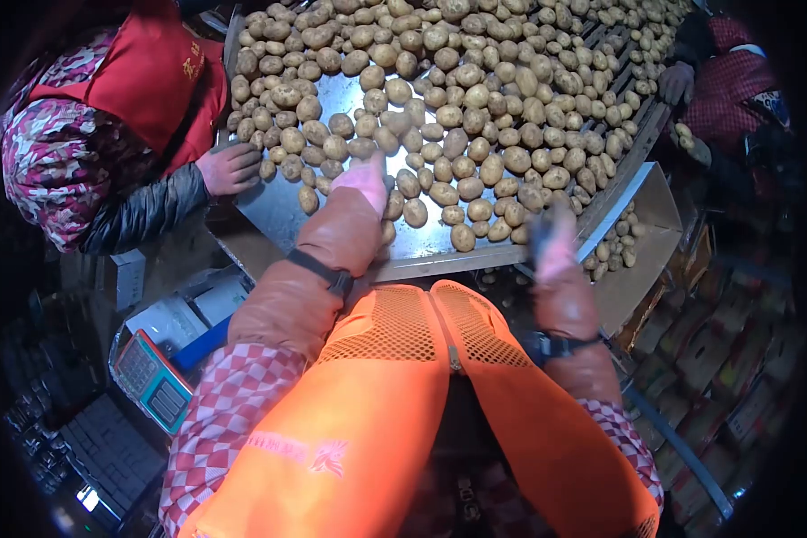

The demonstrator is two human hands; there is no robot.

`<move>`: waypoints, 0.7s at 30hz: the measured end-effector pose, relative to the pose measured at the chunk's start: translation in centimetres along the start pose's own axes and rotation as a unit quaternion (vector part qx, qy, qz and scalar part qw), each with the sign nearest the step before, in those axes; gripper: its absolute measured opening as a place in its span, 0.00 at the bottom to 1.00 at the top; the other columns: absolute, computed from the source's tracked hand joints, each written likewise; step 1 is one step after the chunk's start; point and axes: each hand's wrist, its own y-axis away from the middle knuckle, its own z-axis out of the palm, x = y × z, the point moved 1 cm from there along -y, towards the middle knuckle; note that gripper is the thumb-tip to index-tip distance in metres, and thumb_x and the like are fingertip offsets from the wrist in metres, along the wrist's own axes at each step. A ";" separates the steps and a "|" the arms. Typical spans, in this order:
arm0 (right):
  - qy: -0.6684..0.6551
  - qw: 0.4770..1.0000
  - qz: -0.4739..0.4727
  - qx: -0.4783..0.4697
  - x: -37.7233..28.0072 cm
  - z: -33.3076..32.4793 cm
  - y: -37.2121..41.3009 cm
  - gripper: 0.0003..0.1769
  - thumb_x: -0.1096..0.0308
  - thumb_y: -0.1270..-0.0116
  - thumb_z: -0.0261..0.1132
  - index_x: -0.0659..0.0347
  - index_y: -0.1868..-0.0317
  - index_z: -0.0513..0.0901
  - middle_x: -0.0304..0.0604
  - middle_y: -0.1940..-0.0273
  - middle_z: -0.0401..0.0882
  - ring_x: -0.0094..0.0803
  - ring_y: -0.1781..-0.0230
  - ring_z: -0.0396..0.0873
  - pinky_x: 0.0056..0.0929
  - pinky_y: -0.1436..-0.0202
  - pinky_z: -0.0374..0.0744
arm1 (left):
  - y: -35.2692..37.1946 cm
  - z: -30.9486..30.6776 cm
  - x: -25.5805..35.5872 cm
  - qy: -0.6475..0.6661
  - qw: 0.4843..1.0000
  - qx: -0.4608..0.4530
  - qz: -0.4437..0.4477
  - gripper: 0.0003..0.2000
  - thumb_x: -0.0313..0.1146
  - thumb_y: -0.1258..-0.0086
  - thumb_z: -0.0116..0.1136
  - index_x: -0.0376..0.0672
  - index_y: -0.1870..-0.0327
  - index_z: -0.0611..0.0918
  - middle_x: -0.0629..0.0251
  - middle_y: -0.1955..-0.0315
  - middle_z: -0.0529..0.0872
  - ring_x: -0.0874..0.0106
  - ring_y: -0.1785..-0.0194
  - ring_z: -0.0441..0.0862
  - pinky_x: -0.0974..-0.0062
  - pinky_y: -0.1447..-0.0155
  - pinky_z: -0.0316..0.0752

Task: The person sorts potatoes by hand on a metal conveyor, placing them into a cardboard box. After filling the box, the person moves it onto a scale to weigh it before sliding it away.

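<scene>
Many potatoes (pixel 469 188) lie in a loose layer on a shiny metal table (pixel 278 211). My left hand (pixel 363 182), in a pink glove, reaches over the table's front part among the potatoes. Its fingertips are blurred against the potatoes, so I cannot make out whether one is held. My right hand (pixel 556 247) is at the right front edge, smeared by motion. A dark patch shows at its fingers, too blurred to name.
An open cardboard box (pixel 659 211) with potatoes stands at the right edge. A co-worker's hand (pixel 230 169) rests at the table's left edge, another's gloved hand (pixel 677 83) at the right. A digital scale (pixel 152 381) stands lower left. Several stacked cartons (pixel 717 350) are at right.
</scene>
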 end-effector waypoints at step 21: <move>-0.575 0.745 0.013 -0.338 3.6 0.4 -1.8 0.24 0.47 0.22 0.54 0.55 0.40 0.79 0.36 0.54 0.83 0.23 0.62 0.80 0.15 0.72 0.71 | 2.0 -0.7 0.5 -0.087 0.950 0.119 0.277 0.28 0.50 0.31 0.61 0.57 0.30 0.74 0.54 0.29 0.69 0.50 0.23 0.61 0.43 0.23 0.54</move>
